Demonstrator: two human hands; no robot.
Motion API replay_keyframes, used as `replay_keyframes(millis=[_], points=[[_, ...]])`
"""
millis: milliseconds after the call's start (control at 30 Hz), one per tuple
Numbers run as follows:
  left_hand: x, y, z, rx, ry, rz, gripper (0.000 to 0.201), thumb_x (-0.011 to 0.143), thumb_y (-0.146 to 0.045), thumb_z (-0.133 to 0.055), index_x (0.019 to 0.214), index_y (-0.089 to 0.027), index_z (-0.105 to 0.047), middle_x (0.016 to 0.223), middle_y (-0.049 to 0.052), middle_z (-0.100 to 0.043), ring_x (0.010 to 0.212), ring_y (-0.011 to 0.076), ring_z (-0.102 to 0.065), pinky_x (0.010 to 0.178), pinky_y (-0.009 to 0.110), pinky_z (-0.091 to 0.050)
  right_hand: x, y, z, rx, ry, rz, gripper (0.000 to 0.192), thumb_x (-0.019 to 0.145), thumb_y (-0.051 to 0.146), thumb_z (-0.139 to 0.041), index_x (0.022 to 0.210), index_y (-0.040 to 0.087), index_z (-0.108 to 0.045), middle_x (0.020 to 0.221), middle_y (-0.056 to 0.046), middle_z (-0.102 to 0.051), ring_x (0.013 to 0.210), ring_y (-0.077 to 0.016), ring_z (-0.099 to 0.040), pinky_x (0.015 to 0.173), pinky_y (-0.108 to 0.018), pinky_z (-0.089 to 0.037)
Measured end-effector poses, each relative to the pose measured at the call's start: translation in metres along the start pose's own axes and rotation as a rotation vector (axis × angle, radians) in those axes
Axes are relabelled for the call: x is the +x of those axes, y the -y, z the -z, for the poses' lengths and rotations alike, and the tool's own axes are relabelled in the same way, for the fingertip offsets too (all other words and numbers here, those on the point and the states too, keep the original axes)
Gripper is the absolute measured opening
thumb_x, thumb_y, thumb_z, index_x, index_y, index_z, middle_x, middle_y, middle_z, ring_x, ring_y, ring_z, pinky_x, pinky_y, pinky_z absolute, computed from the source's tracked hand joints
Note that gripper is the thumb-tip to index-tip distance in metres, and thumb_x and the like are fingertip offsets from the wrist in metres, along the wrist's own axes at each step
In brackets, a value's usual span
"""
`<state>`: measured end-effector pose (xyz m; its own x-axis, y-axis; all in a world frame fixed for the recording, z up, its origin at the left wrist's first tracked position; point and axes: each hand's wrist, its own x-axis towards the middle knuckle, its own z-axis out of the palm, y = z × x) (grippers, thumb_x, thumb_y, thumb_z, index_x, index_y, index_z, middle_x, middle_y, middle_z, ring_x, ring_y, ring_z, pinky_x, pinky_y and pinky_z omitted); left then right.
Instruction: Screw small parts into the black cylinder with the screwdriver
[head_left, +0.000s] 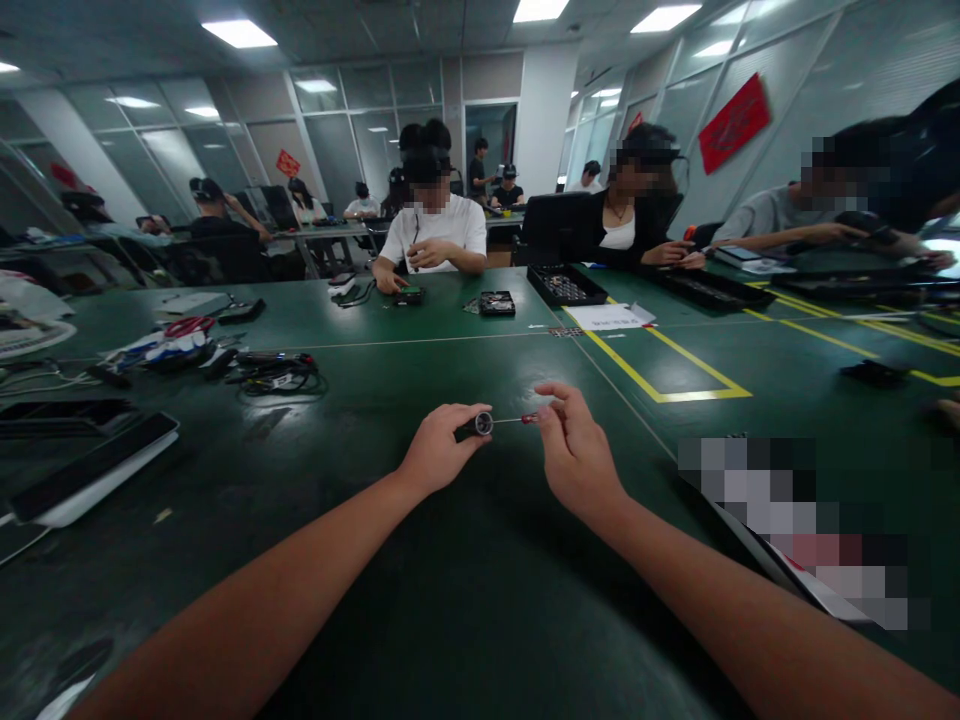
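Observation:
Over the middle of the green table (420, 600), my left hand (442, 445) is closed around a small dark round part with a pale rim (484, 425), its open end facing me. Just to the right, my right hand (577, 450) pinches the red handle of a small screwdriver (529, 418). The thin shaft points left and reaches the side of the round part. Whether the tip sits in a screw is too small to tell. Most of the round part's back is hidden by my left fingers.
Cables (277, 372) and a white-and-black device (97, 465) lie to the left. A black tray of small parts (566, 285) and a paper sheet (611, 316) are beyond, near yellow tape. A pixelated item lies at right. Across the table, a person in white (442, 230) handles electronics.

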<state>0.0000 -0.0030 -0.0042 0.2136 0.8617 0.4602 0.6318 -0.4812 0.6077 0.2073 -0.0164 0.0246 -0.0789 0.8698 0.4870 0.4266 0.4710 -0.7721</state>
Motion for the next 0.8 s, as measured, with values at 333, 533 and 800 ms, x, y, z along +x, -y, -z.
replay_keyframes(millis=[333,533,800], points=[[0.002,-0.003,0.003,0.065,-0.011,-0.072,0.038,0.087,-0.014,-0.074,0.122,-0.027,-0.068,0.121,0.003,-0.072,0.114,0.0244,-0.063,0.104,0.048,-0.044,0.015,-0.019,-0.011,0.594,-0.226,-0.438,0.028,0.088,0.050,-0.059,0.082,0.022,-0.061,0.070,0.000,-0.062,0.060,-0.0160,-0.057,0.061,-0.033,-0.049],[0.002,0.000,0.002,0.082,0.011,-0.017,0.039,0.085,-0.015,-0.077,0.122,-0.027,-0.069,0.120,0.002,-0.072,0.114,0.0245,-0.063,0.103,0.048,-0.044,0.010,-0.018,-0.012,0.479,-0.201,-0.326,0.024,0.092,0.046,-0.057,0.085,0.023,-0.061,0.071,0.001,-0.062,0.065,-0.0161,-0.058,0.065,-0.032,-0.047],[0.000,-0.007,0.003,0.101,0.024,-0.012,0.041,0.086,-0.022,-0.078,0.125,-0.027,-0.067,0.118,0.003,-0.073,0.110,0.0253,-0.063,0.105,0.049,-0.042,0.008,-0.006,-0.007,0.324,-0.134,-0.206,0.023,0.096,0.044,-0.053,0.090,0.023,-0.060,0.075,0.000,-0.065,0.069,-0.0180,-0.061,0.069,-0.034,-0.049]])
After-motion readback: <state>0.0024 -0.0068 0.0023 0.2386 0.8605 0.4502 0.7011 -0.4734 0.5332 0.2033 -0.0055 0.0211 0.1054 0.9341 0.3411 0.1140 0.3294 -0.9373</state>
